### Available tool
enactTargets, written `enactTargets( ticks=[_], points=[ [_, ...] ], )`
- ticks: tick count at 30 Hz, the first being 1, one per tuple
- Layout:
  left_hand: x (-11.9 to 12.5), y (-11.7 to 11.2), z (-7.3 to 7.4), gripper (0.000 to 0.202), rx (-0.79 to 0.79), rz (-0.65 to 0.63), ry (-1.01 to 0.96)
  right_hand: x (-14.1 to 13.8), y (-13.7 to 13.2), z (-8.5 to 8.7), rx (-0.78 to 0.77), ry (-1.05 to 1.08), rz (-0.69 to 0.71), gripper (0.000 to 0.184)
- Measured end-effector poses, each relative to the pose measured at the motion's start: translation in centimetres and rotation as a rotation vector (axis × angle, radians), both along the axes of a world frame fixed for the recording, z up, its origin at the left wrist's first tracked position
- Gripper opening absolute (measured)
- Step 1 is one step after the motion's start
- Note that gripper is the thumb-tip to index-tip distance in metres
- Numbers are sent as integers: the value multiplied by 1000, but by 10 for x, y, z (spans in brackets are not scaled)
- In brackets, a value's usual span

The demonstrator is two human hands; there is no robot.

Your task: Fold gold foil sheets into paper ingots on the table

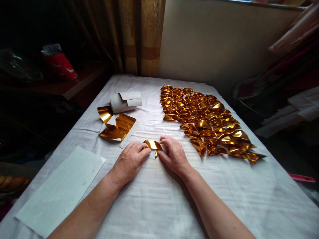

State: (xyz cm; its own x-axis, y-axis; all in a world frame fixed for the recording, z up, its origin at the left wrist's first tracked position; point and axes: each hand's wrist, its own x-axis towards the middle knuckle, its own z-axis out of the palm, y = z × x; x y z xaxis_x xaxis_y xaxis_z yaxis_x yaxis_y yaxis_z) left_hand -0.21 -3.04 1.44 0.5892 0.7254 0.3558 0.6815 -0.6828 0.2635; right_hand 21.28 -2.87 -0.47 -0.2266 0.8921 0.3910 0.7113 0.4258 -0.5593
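Note:
A small piece of gold foil paper (153, 145) lies on the white cloth at the middle of the table. My left hand (129, 161) pinches its left end with curled fingers. My right hand (174, 154) presses and grips its right end, fingers bent over it. To the left lies a small stack of flat gold foil sheets (117, 128) with one curled sheet (105, 114) behind it. Several folded gold foil pieces (206, 119) are laid in rows on the right half of the table.
A white paper roll (124, 101) lies behind the gold sheets. A lined white sheet (61, 191) rests at the near left. The white cloth (154, 205) covers the table. A curtain (139, 36) hangs behind, a red packet (59, 64) on a dark shelf left.

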Motion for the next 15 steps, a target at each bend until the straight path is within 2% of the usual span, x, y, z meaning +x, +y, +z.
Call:
enactTargets(
  ticks=[5, 11, 15],
  points=[
    [2, -2, -5, 34, -85, -85, -45, -1, 0, -1, -16, -19, -20, 24],
    [1, 0, -2, 30, -126, -124, -16, 0, 0, 1, -35, -43, 9, 32],
    [0, 2, -1, 28, -143, -152, -33, 1, 1, 2, -43, -48, 21, 30]
  ],
)
